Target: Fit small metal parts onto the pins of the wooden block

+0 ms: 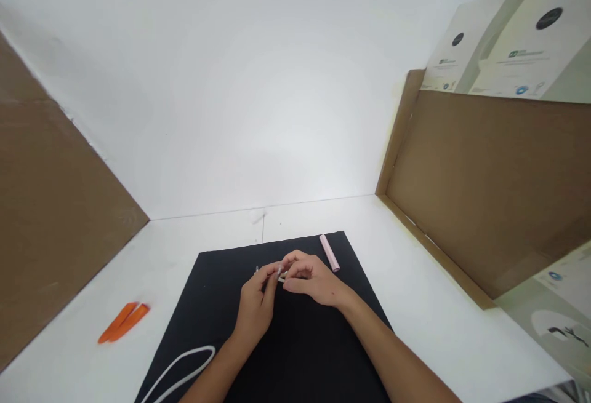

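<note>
Over the black mat, my left hand [260, 295] and my right hand [313, 277] meet at the fingertips. Between them is a small, thin, pale piece [281, 279], mostly covered by my fingers, so its kind cannot be made out. My left thumb and forefinger are pinched on a small glinting part of it. The fingers of my right hand curl in from the right and close at its other side. Beyond my right hand, a pale pink rod-shaped thing [329, 253] lies at the mat's far right corner.
The black mat [203, 304] covers the middle of a white table [120, 274]. A looped white cord [184, 354] lies at its near left, passing by my left forearm. Two orange strips [124, 323] rest left of the mat. Cardboard panels [489, 194] stand on both sides, with a white wall behind.
</note>
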A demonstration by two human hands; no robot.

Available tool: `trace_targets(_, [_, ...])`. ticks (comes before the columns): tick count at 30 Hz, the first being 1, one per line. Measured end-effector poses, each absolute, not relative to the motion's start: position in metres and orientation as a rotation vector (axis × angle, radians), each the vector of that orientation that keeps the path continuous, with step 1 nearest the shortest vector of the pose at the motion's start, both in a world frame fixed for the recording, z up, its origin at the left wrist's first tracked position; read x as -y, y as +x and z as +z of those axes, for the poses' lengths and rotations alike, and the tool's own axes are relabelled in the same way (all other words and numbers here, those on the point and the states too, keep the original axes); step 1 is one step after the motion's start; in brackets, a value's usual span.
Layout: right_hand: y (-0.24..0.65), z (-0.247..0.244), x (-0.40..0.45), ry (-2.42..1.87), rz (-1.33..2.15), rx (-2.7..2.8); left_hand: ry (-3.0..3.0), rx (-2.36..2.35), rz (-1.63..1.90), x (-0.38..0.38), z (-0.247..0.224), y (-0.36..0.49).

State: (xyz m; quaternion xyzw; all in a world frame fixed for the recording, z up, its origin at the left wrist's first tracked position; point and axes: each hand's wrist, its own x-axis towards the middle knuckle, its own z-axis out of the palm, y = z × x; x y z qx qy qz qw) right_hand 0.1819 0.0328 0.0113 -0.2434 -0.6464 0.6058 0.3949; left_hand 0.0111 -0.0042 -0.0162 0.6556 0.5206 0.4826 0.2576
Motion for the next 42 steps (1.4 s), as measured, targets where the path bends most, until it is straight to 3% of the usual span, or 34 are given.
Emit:
trace_targets(30, [0.1749, 0.0037, -0.0415, -0.739, 1.547, 1.387, 1.883, -1.407, 1.277, 0.0029, -0.0226, 0.0099])
trace_targets(42, [0.1815, 0.0129, -0.0383, -0.645, 1.567, 1.549, 1.860, -1.407, 1.277, 0.0020, -0.0214, 0.0089])
